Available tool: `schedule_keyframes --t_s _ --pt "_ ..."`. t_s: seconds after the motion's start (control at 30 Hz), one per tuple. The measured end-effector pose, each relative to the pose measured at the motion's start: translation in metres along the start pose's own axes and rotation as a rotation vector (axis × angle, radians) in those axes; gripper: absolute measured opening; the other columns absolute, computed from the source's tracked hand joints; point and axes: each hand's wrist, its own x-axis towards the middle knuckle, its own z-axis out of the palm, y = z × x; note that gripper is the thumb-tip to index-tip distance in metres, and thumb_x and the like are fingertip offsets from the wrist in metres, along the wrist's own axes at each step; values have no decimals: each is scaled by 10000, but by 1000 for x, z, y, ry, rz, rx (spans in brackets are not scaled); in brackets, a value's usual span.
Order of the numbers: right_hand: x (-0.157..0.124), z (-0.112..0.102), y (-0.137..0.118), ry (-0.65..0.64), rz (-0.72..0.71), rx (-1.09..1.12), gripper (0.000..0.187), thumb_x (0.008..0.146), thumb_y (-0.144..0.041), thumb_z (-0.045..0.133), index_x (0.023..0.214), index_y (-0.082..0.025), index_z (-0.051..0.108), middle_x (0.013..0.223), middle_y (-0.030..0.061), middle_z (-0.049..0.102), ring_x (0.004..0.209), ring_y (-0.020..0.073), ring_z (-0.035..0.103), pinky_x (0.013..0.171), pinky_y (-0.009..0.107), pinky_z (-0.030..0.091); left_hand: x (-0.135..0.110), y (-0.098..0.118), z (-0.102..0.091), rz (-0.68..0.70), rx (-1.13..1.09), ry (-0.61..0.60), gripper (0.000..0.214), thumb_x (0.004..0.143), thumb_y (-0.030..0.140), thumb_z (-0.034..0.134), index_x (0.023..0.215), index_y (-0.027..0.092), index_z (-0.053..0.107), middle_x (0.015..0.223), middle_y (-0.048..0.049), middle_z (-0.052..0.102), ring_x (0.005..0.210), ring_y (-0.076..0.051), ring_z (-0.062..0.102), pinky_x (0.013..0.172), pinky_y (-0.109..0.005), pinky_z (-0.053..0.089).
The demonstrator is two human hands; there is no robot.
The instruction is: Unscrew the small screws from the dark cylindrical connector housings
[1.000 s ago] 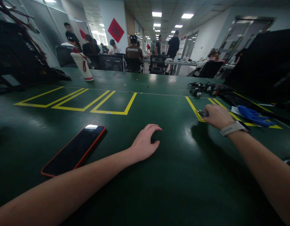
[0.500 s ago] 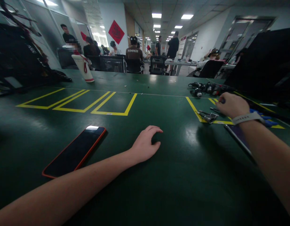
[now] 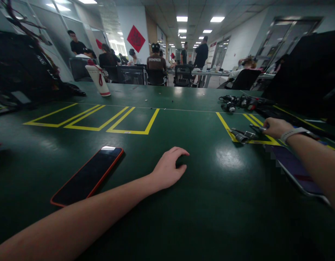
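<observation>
My left hand (image 3: 168, 168) rests on the green table (image 3: 200, 203) with thumb and fingers apart, holding nothing. Near its forearm lies a dark-screened phone (image 3: 88, 175) in an orange-red case. At the right, my right hand (image 3: 277, 127) wears a pale wristband, and its fingers are closed at the near end of a slim metal tool (image 3: 256, 127). Just left of that tool, silver socket-like metal pieces (image 3: 241, 136) with thin shafts lie across a yellow tape line. Below my right forearm is a flat device with a purple surface (image 3: 297, 170), partly covered by the arm.
Yellow tape outlines (image 3: 129, 132) mark the table left and right. A white cup (image 3: 99, 80) with a red cord stands at the back left. Dark cabled parts (image 3: 236, 102) lie at the back right. Black bulky items flank both sides; several people sit or stand beyond.
My right hand has come down and slightly right, to the slim metal tool; earlier it was raised with a dark item at its fingers. My left hand has stayed still.
</observation>
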Motion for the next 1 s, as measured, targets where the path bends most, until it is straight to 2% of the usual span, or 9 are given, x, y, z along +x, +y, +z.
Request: schedule_keyframes --t_s 0.1,0.23,0.37,0.47,0.57,0.67,0.8,0.9,1.0 --pt "1 -16 -11 -110 29 15 180 652 -168 704 561 -140 551 535 68 538 460 87 360 494 324 299 0 1 0 2 14 -10 312 778 155 565 1086 200 580 1175 -64 567 1107 -229 521 955 -433 439" --pt "-14 -37 -53 -93 -41 124 131 731 -216 636 758 -129 542 807 139 599 608 117 439 594 316 356 -1 -1 2 36 37 26 323 793 165 550 1112 210 554 1193 -67 552 1109 -228 523 960 -435 442" --pt "-68 -46 -115 -176 -220 354 206 737 -298 647 828 -172 512 816 55 605 672 126 518 615 253 409 -5 1 6 110 136 137 429 805 171 532 1226 207 458 1328 -83 455 1224 -228 443 1027 -429 395" --pt "-120 -44 -161 -319 -478 743 192 713 -220 648 804 -187 482 860 43 604 726 154 542 647 281 427 -9 5 7 208 271 206 524 793 165 532 1293 184 377 1402 -101 383 1313 -240 337 1086 -453 316" --pt "-159 -36 -191 -368 -578 840 176 708 -113 592 780 -194 453 804 17 575 713 148 523 653 283 412 -10 7 8 258 384 181 535 757 130 544 1269 163 392 1359 -108 444 1309 -254 342 1118 -494 228" --pt "-175 -28 -202 -375 -587 845 190 695 -63 567 765 -192 446 797 16 558 727 149 513 669 288 404 -9 8 7 213 402 96 464 746 94 530 1196 175 451 1192 -75 578 1174 -242 486 1116 -535 179" --pt "-178 -21 -199 -411 -475 923 87 782 -179 563 819 -188 486 792 15 566 699 146 525 641 291 411 -4 8 5 146 331 -22 427 796 102 492 1218 151 451 1091 -85 605 1027 -226 546 982 -474 388" --pt "-179 -23 -195 -385 -444 1006 67 822 -235 558 848 -184 524 870 36 593 772 157 555 691 305 431 -1 5 4 110 268 -4 418 804 101 493 1219 148 465 1080 -97 587 995 -228 531 885 -429 449" --pt "-180 -29 -191 -256 -436 1136 83 866 -248 518 882 -184 569 927 45 600 846 157 563 751 309 434 1 0 2 66 204 78 371 774 122 557 1142 154 521 1022 -83 575 971 -229 522 864 -416 444"
